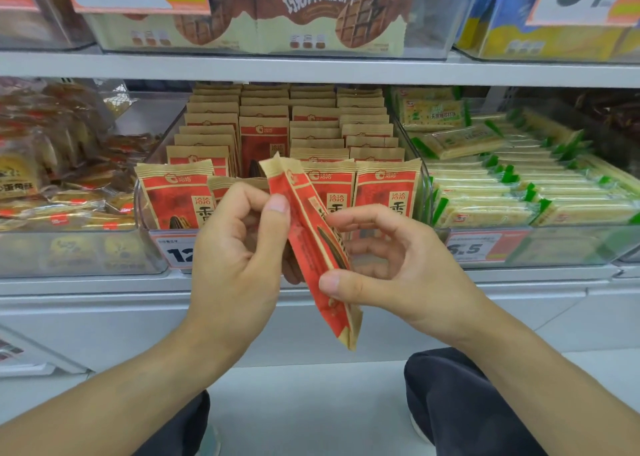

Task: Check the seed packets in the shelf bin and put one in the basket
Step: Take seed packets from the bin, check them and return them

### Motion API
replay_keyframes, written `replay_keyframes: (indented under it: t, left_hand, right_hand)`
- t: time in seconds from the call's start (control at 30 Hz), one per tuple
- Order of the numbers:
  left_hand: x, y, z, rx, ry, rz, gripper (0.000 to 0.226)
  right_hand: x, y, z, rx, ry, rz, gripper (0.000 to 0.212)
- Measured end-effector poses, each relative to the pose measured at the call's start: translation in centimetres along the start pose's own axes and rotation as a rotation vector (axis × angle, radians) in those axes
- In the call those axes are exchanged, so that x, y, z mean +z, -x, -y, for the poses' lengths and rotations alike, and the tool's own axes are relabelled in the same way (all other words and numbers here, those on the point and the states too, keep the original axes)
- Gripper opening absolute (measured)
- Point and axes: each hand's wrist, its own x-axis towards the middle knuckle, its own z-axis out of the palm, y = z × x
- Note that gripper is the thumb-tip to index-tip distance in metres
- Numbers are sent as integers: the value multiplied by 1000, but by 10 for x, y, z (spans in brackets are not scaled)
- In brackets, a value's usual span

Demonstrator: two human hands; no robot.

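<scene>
A red and tan seed packet [309, 244] is held edge-on in front of the shelf, tilted with its top toward the upper left. My left hand [239, 251] pinches its upper part between thumb and fingers. My right hand [384, 265] pinches its lower part, thumb on the near face and fingers curled behind. Behind them a clear shelf bin [147, 220] holds several rows of the same seed packets [388, 189] standing upright. No basket is in view.
A bin of green and yellow cracker packs [519, 192] stands to the right, and a bin of brown snack bags [52, 178] to the left. Price tags [474, 248] hang on the bin fronts. The upper shelf [311, 68] carries waffle biscuit boxes. My knees show below.
</scene>
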Motion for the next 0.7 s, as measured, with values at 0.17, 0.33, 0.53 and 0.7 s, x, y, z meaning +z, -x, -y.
replay_keyframes:
  t: [0.17, 0.33, 0.53, 0.7]
  left_hand:
    - [-1, 2, 9, -79, -7, 236, 26]
    - [3, 10, 13, 17, -224, 484, 29]
    - [4, 9, 10, 85, -289, 504, 26]
    - [1, 8, 9, 148, -331, 480, 22]
  right_hand:
    - [1, -3, 1, -19, -177, -196, 38]
    - [3, -4, 9, -36, -422, -320, 48]
    - [1, -3, 5, -25, -398, -328, 56]
    - [-1, 0, 1, -10, -317, -223, 69]
